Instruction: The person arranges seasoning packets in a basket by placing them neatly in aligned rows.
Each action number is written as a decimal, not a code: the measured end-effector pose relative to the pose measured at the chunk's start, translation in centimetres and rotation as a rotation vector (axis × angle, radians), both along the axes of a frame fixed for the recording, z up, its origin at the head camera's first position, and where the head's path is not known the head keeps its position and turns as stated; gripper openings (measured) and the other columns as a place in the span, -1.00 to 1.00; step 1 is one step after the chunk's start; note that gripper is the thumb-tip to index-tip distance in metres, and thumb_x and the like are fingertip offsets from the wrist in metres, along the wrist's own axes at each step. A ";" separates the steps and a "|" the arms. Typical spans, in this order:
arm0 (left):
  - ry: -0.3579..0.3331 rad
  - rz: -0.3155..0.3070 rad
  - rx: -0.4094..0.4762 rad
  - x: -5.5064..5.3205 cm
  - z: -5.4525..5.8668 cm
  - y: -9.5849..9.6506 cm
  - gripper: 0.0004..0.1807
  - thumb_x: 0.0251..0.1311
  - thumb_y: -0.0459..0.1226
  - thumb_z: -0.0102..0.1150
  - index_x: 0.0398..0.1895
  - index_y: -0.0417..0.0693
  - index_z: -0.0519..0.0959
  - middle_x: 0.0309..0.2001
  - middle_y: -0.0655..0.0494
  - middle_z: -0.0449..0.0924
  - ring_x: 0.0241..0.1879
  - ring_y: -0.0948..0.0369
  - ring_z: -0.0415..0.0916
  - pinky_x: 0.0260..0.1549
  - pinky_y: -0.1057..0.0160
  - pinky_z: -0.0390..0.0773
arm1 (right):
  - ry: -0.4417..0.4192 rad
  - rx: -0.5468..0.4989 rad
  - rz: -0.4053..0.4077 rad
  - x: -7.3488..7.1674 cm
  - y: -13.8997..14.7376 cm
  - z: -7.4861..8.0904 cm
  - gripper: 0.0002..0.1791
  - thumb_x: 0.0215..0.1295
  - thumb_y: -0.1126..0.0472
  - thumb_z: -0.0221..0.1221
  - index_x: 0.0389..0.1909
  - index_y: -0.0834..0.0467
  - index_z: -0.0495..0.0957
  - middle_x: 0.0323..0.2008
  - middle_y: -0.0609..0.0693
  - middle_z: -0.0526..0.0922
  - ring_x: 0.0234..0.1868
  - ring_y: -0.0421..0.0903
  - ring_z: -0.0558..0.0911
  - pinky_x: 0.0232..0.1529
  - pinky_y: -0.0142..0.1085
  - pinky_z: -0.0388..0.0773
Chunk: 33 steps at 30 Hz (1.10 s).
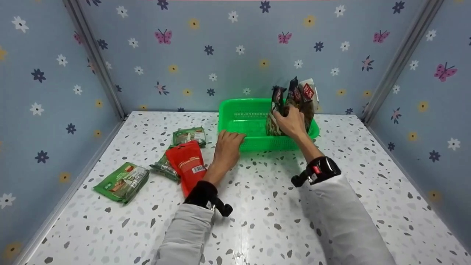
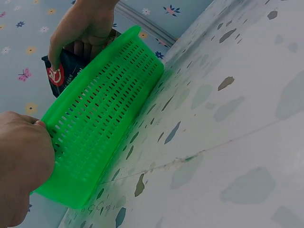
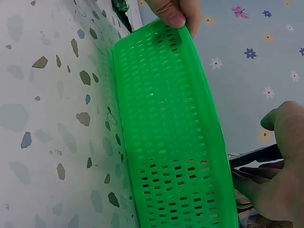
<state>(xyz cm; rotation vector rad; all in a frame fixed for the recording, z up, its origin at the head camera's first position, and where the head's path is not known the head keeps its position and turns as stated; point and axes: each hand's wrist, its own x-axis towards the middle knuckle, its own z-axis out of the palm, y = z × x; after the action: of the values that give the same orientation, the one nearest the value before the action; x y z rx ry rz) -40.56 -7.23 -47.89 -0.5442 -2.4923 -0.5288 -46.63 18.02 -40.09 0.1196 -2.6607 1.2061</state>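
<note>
A green plastic basket (image 1: 270,142) with perforated sides stands against the back wall. My left hand (image 1: 227,147) grips its front rim near the left corner; the thumb shows on the outside in the right wrist view. Several dark snack pouches stand upright at the basket's right end. My right hand (image 1: 293,123) reaches over the front rim and holds the leftmost dark pouch (image 1: 274,123) between thumb and fingers. Directly behind the hand are another dark pouch (image 1: 293,94) and a pouch with a pale top and red label (image 1: 309,92). The fingertips are partly hidden among the pouches.
Left of the basket, a red packet (image 1: 187,165) lies partly over a green packet (image 1: 165,168). Another green packet (image 1: 189,136) lies behind them, and a larger one (image 1: 125,183) farther left. Patterned walls (image 1: 235,48) enclose the speckled table (image 1: 265,221).
</note>
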 end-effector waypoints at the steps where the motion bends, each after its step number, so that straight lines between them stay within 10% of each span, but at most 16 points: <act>1: -0.002 -0.001 -0.001 0.0 0.0 0.0 -0.70 0.66 -0.24 0.17 0.25 -0.12 0.76 0.12 -0.14 0.88 0.16 -0.15 0.75 0.59 -0.22 0.44 | 0.011 -0.005 0.001 0.3 0.1 0.0 -0.18 0.68 -0.18 0.19 0.68 0.29 0.36 0.57 0.39 0.53 0.58 0.37 0.53 0.55 0.31 0.55; 13: 0.032 0.005 -0.014 0.0 -0.2 0.2 -0.71 0.64 -0.24 0.20 0.22 -0.12 0.79 0.08 -0.11 0.89 0.09 -0.12 0.75 0.46 -0.13 0.50 | 0.268 -0.062 -0.042 5.9 1.3 0.2 -0.35 0.68 -0.08 0.23 0.49 0.34 0.55 0.31 0.38 0.75 0.29 0.31 0.77 0.36 0.22 0.71; 21: 0.009 0.002 -0.007 -0.1 0.1 -0.1 -0.70 0.64 -0.24 0.20 0.23 -0.12 0.77 0.11 -0.13 0.88 0.12 -0.13 0.75 0.53 -0.17 0.47 | 0.542 0.050 0.203 7.9 1.2 -0.3 -0.72 0.67 0.20 0.29 0.17 0.30 0.76 0.11 0.31 0.82 0.13 0.26 0.80 0.24 0.17 0.75; 33: -0.009 -0.005 0.010 0.0 0.0 -0.1 -0.70 0.64 -0.26 0.19 0.25 -0.14 0.77 0.13 -0.14 0.88 0.15 -0.16 0.75 0.52 -0.18 0.46 | 0.460 0.276 0.444 6.5 -1.0 -4.0 -0.60 0.68 0.18 0.30 0.34 0.33 0.66 0.30 0.34 0.75 0.39 0.32 0.70 0.44 0.26 0.67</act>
<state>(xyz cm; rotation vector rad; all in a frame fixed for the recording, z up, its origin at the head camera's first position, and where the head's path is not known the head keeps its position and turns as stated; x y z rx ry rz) -40.57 -7.29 -47.85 -0.5451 -2.4965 -0.5463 -40.17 16.99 -44.11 0.9507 -2.4236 0.7715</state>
